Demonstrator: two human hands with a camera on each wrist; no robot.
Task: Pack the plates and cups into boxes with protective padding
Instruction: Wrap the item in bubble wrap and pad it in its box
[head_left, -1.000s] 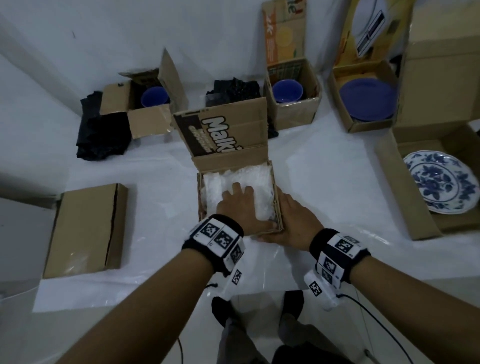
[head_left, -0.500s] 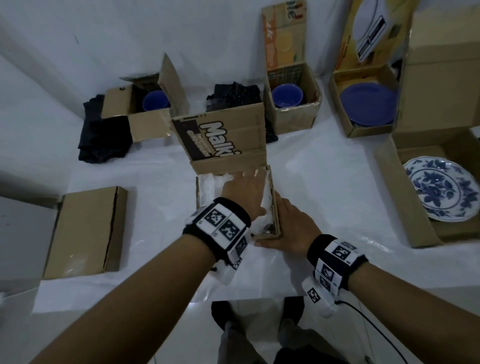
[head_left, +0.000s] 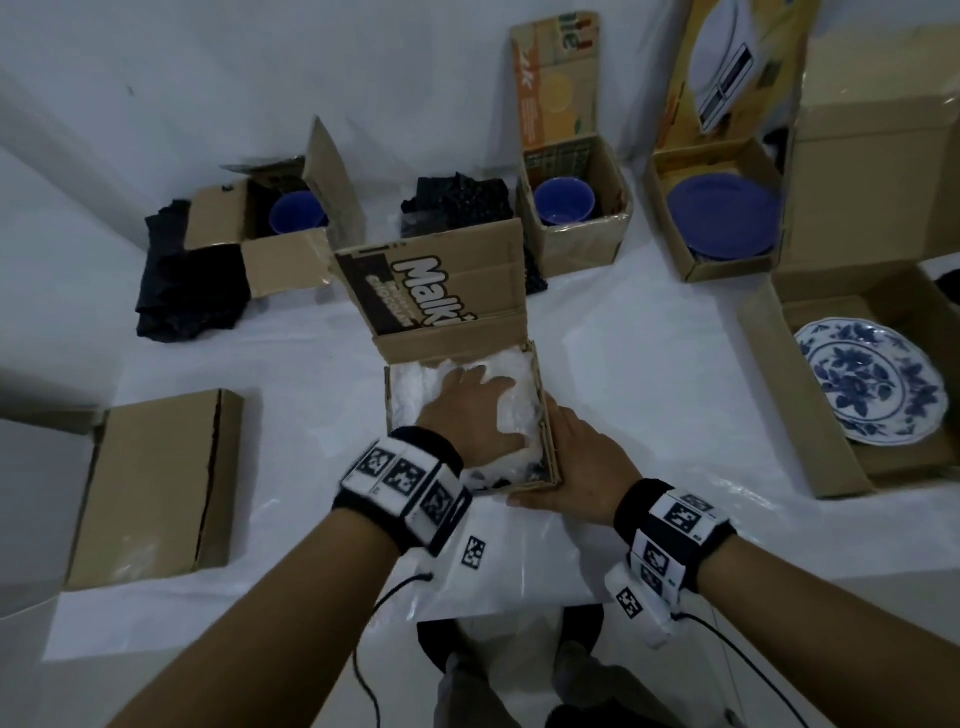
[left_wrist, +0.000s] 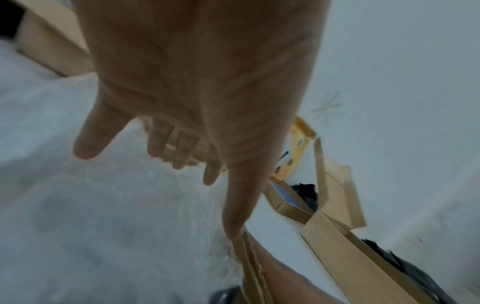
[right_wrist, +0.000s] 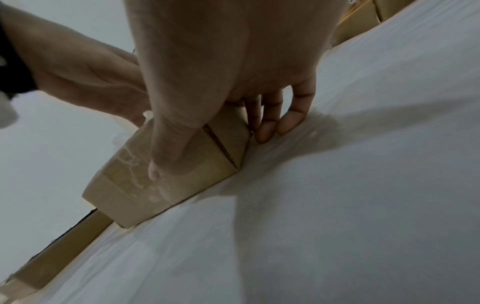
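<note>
A small cardboard box (head_left: 551, 441) with an upright "Malki" flap (head_left: 441, 291) sits in the middle of the white sheet, filled with white bubble-wrap padding (head_left: 410, 395). My left hand (head_left: 475, 410) lies palm down inside it, fingers spread and straight, pressing the padding (left_wrist: 103, 205). My right hand (head_left: 576, 457) clasps the box's near right corner. In the right wrist view its thumb lies on the front face of the box (right_wrist: 135, 185) and its fingers (right_wrist: 270, 123) run along the side wall. What lies under the padding is hidden.
To the right an open box holds a blue-and-white plate (head_left: 872, 382). Behind stand boxes with a blue plate (head_left: 724, 215) and blue cups (head_left: 563, 200) (head_left: 297, 215). Black padding (head_left: 187, 291) lies at the back left. A closed flat box (head_left: 156, 488) lies at the left.
My left hand slid from the box's near part toward its far wall, then spread flat over the middle of the padding. The right hand stayed at the corner.
</note>
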